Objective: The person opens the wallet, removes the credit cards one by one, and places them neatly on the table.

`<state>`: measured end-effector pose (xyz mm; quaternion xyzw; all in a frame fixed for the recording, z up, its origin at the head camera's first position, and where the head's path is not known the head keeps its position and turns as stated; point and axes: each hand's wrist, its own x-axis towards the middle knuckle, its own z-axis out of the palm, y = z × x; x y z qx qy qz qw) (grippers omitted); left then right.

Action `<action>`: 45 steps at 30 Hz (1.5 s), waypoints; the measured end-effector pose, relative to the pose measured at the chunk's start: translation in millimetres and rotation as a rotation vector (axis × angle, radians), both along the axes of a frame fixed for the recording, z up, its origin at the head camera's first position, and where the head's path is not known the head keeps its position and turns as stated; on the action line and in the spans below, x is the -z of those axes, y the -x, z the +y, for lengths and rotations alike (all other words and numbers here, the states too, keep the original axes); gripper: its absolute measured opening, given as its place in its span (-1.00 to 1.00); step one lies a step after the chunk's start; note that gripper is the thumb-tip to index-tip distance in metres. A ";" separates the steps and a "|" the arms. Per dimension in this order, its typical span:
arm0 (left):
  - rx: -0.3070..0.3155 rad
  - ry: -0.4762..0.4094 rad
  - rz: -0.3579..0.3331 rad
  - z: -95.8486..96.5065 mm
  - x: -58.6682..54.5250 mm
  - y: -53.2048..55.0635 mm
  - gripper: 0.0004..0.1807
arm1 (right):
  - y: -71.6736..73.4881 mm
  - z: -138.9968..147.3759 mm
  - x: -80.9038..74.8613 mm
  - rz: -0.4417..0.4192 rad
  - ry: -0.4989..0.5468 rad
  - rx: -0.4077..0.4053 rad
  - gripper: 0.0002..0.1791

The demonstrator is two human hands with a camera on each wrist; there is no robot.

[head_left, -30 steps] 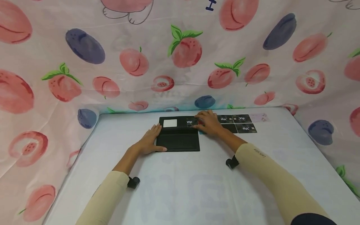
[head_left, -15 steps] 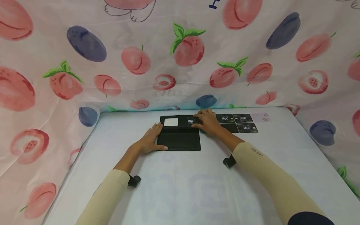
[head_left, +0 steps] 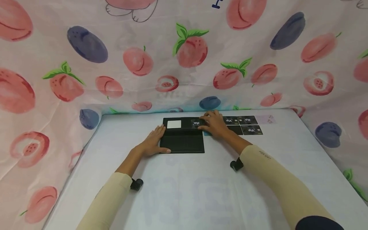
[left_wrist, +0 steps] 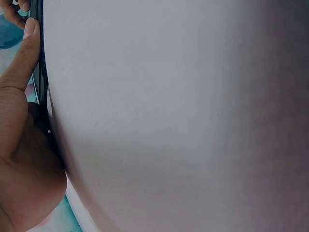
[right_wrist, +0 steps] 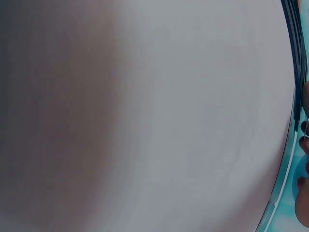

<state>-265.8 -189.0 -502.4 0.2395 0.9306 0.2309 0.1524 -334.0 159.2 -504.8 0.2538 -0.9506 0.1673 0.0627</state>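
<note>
An open black wallet (head_left: pixel 182 143) lies flat near the far edge of the table, a white window (head_left: pixel 174 124) in its upper left part. My left hand (head_left: pixel 150 143) rests on the wallet's left edge, fingers extended and thumb on the lower panel. My right hand (head_left: pixel 215 124) pinches the right end of a black card (head_left: pixel 196 122) lettered "Vip" at the upper right panel. How far the card sits in a slot cannot be told. Both wrist views show mostly tabletop, with the wallet's edge (left_wrist: pixel 41 63) beside my left thumb.
Right of my right hand lie several black cards (head_left: pixel 248 120) in two rows, beside a pale pink card (head_left: pixel 265 119). A blue edge (head_left: pixel 206 133) shows beneath that hand. A fruit-print curtain (head_left: pixel 166 41) hangs directly behind the white table (head_left: pixel 178 191).
The Vip card's lettering sits slightly further right on the wallet, and a small red patch by my right fingertips is no longer visible. My left hand stays in place.
</note>
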 end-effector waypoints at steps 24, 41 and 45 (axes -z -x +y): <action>-0.006 -0.006 -0.008 0.2 -2.0 -0.8 0.29 | -7.3 36.3 2.4 0.015 0.054 -0.012 -0.37; 0.003 -0.044 -0.016 0.3 -4.2 -3.1 0.29 | -14.1 68.1 6.5 0.014 0.078 0.021 -0.38; 0.000 -0.039 -0.014 1.0 -5.6 -3.0 0.29 | -16.4 74.8 5.2 0.003 0.093 0.041 -0.37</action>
